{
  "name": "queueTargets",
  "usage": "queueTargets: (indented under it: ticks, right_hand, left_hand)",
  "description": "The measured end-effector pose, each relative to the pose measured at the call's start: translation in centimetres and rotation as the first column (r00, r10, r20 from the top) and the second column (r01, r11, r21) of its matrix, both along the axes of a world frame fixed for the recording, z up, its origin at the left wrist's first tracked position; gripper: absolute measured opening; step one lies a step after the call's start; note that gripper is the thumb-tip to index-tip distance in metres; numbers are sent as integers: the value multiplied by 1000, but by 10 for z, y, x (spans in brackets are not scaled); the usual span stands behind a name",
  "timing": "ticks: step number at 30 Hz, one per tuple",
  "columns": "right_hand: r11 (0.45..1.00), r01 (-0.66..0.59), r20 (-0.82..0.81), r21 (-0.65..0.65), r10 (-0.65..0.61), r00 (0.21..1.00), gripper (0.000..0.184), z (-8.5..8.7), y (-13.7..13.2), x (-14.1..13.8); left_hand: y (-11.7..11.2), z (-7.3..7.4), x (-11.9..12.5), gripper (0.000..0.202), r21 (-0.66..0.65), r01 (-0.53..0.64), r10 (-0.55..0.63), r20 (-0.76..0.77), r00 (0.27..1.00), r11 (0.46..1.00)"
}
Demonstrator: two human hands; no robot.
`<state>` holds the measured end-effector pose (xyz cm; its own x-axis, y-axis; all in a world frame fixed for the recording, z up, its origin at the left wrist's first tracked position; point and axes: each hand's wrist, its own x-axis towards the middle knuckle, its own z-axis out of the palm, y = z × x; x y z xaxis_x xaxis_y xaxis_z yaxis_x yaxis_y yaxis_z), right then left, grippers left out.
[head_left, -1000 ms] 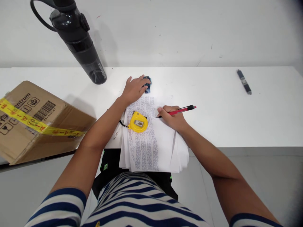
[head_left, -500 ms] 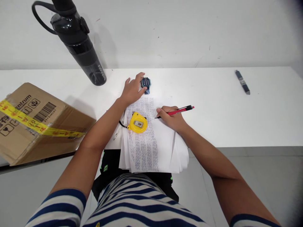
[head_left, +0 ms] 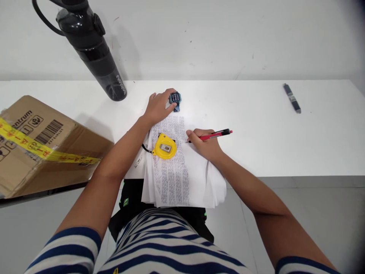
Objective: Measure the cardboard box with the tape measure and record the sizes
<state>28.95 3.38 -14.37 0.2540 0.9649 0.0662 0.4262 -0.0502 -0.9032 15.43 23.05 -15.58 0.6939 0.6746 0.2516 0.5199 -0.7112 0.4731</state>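
Note:
My left hand [head_left: 157, 106] reaches over the top of a stack of papers [head_left: 182, 171] and grips a small blue smartwatch [head_left: 175, 99] between thumb and fingers, its lit screen facing up. My right hand [head_left: 205, 144] is closed on a red and black pen [head_left: 214, 134], with the tip resting on the top sheet beside the columns of handwriting. A yellow tape measure [head_left: 164, 145] lies on the papers between my two hands.
A dark water bottle [head_left: 94, 49] stands at the back left of the white table [head_left: 270, 144]. A cardboard box [head_left: 40, 146] with yellow tape lies at the left edge. A dark marker [head_left: 292, 98] lies far right. The papers overhang the table's front edge.
My left hand lifted its fingers off the smartwatch, uncovering its screen, and now pinches it at the side. The right hand with the pen has barely shifted.

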Motion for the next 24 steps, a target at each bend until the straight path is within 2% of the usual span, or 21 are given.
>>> queueTargets:
  ticks: [4, 9, 14, 18, 24]
  right_hand:
    - [997, 80, 32, 5, -80, 996, 46, 0, 2, 0]
    - [996, 85, 48, 29, -87, 995, 46, -3, 1, 0]
    - [1000, 26, 59, 17, -27, 998, 47, -3, 1, 0]
    - [998, 51, 64, 23, -52, 997, 46, -1, 1, 0]
    - [994, 106, -14, 41, -105, 994, 44, 3, 1, -1]
  left_hand:
    - [1, 0, 0, 46, -5, 2, -2, 31, 1000, 1000]
    - [1, -1, 1, 47, -11, 5, -4, 49, 999, 1000]
    - [0, 2, 0, 45, -8, -4, 4, 32, 999, 1000]
    - [-2, 4, 0, 43, -11, 3, -3, 15, 1000, 1000]
    - [-2, 6, -1, 41, -24, 24, -24, 16, 1000, 999]
